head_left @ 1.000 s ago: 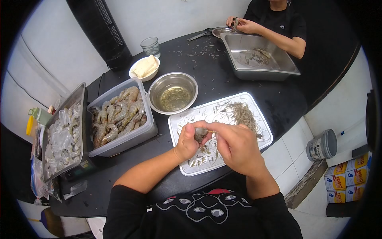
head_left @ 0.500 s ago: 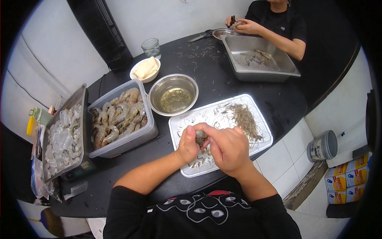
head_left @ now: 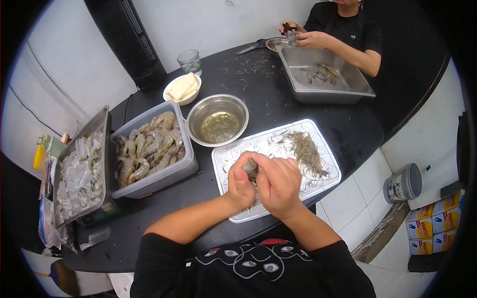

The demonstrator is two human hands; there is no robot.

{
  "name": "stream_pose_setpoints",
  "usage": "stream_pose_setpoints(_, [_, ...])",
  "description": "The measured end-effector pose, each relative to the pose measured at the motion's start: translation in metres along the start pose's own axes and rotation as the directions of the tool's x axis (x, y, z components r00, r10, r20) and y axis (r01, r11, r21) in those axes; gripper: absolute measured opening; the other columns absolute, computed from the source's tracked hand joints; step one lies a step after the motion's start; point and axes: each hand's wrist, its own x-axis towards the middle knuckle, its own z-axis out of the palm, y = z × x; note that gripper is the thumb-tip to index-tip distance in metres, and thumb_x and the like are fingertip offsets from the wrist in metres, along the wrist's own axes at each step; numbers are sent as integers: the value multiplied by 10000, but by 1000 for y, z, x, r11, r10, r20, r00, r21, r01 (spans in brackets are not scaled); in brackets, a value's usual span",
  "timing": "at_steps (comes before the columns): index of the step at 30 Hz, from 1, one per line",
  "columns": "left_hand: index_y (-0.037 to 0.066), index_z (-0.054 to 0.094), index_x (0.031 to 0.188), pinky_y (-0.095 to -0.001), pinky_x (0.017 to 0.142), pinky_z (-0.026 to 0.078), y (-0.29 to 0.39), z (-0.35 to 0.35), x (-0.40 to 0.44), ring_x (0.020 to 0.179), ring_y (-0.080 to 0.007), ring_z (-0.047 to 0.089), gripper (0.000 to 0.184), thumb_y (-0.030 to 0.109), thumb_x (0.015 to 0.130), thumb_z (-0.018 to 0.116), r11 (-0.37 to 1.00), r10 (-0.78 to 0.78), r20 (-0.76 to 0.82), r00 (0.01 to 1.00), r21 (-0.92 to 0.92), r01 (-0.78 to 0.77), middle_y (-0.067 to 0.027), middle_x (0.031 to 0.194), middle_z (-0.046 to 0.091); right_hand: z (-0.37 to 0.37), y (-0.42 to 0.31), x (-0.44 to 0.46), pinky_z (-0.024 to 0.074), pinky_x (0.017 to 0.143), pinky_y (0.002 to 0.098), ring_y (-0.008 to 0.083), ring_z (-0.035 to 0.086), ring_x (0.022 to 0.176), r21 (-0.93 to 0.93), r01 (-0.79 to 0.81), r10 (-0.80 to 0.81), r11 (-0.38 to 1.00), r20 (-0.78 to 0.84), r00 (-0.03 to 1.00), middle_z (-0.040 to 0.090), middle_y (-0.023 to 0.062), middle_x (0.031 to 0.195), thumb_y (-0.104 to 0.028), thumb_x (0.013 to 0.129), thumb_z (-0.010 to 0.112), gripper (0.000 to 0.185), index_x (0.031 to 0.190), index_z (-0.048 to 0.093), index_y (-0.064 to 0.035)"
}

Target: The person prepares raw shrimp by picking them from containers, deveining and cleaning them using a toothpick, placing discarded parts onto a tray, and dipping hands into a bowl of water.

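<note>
Over a white tray (head_left: pixel 226 166), my left hand (head_left: pixel 240 185) is closed round a grey shrimp (head_left: pixel 252 170). My right hand (head_left: pixel 281 184) grips the same shrimp from the other side, and the fingers of both hands meet round it. Most of the shrimp is hidden by my fingers and thumbs. On the tray lie a heap of thin shrimp legs and feelers (head_left: pixel 308 149) and scattered small bits. To the left, a clear plastic tub (head_left: pixel 164 186) holds many whole shrimp (head_left: pixel 143 161). A metal bowl (head_left: pixel 242 111) behind the tray contains cloudy liquid with shrimp bits.
At far left stands a metal pan (head_left: pixel 105 149) of shrimp and ice. A white bowl with cloth (head_left: pixel 183 88) and a glass (head_left: pixel 190 62) are at the back. Across the table, a person (head_left: pixel 343 37) in black works over a deep steel pan (head_left: pixel 323 94); scissors (head_left: pixel 251 46) lie nearby.
My right hand has shifted slightly left and closed in against my left hand round the shrimp. The co-worker's hands have moved a little apart, with a dark tool in one.
</note>
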Motion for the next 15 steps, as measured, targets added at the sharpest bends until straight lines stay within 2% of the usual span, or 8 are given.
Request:
stream_pose_setpoints(6, [-2, 505, 988, -204, 590, 380, 6, -1, 1, 696, -70, 473, 769, 708, 893, 226, 998, -38, 6, 999, -56, 39, -38, 805, 532, 1, -4, 5, 400, 563, 348, 228, 584, 605, 178, -137, 140, 975, -5, 990, 609, 56, 690, 9, 749, 573, 276, 1002, 650, -72])
stream_pose_setpoints(12, [17, 504, 936, -202, 535, 345, 5, -7, 2, 604, -62, 422, 762, 723, 883, 221, 994, -89, 44, 995, -64, 92, -13, 715, 486, -9, 0, 8, 435, 583, 335, 237, 612, 637, 218, -223, 218, 950, 44, 975, 634, 76, 733, 11, 789, 550, 235, 995, 644, -50])
stream_pose_setpoints(15, [18, 528, 906, -203, 520, 337, 2, -9, 0, 577, -61, 420, 788, 737, 875, 208, 985, -139, 42, 989, -99, 143, -10, 673, 491, -25, -6, 13, 478, 593, 287, 164, 646, 669, 399, -570, 453, 718, 354, 818, 662, 75, 768, 11, 831, 546, 210, 1018, 636, -14])
